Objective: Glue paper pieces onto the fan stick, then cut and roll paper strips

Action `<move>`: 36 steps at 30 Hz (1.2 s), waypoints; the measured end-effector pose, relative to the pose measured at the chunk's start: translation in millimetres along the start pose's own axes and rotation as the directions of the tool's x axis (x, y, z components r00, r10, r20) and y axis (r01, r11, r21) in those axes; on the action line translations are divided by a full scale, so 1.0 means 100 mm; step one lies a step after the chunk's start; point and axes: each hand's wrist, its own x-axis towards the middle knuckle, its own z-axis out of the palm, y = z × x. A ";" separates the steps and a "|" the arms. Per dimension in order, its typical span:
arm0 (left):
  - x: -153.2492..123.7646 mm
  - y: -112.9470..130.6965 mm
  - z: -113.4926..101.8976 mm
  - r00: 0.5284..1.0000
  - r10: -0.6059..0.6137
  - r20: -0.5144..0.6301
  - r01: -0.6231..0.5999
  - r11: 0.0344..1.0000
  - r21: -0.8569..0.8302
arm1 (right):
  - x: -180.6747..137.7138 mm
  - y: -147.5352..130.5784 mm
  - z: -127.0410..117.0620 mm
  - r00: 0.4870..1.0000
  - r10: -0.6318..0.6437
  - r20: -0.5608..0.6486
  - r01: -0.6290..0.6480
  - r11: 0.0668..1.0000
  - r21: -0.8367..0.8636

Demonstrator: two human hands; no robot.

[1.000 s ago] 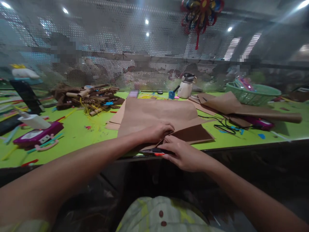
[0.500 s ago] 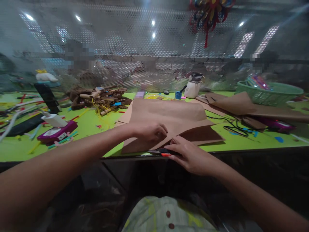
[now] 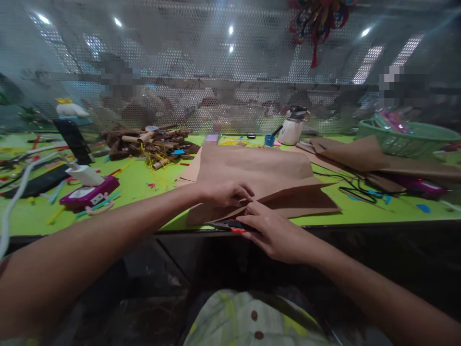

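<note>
A folded sheet of brown kraft paper (image 3: 255, 163) lies at the table's front edge, its layers parted on the right side. My left hand (image 3: 226, 193) rests on the upper layer with bent fingers, holding the paper by the fold. Right beside it, my right hand (image 3: 272, 233) is closed around a utility knife (image 3: 236, 226) with a black and orange-red handle. Its metal blade points left, along the near edge of the paper. Part of the handle is hidden by my fingers.
Left of the paper are a purple power strip (image 3: 90, 192) with a white plug and a pile of brown rolls (image 3: 154, 144). Behind stand a blue pot (image 3: 269, 140) and a white jug (image 3: 291, 129). More brown paper (image 3: 345, 154) and a green basket (image 3: 406, 139) sit at right.
My right hand has slid slightly left with the knife along the near edge of the paper. My left hand stays on the paper. The view has shifted a little.
</note>
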 end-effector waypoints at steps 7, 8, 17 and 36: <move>0.00 0.02 -0.01 1.000 -0.023 0.013 0.023 1.000 -0.002 | 0.15 -0.17 0.11 1.000 -0.003 -0.009 0.003 0.999 -0.036; 0.00 0.04 -0.02 1.000 -0.023 0.016 0.023 1.000 -0.005 | 0.17 -0.19 0.12 1.000 -0.004 -0.012 0.003 0.999 -0.051; 0.02 0.03 -0.02 1.000 -0.028 0.010 0.029 0.999 -0.042 | 0.26 -0.28 0.22 0.999 -0.015 -0.043 0.008 0.985 -0.173; -0.11 0.11 0.03 0.994 -0.017 -0.104 0.011 0.998 -0.059 | -0.13 -0.62 0.05 0.994 0.002 0.113 0.000 1.000 -0.010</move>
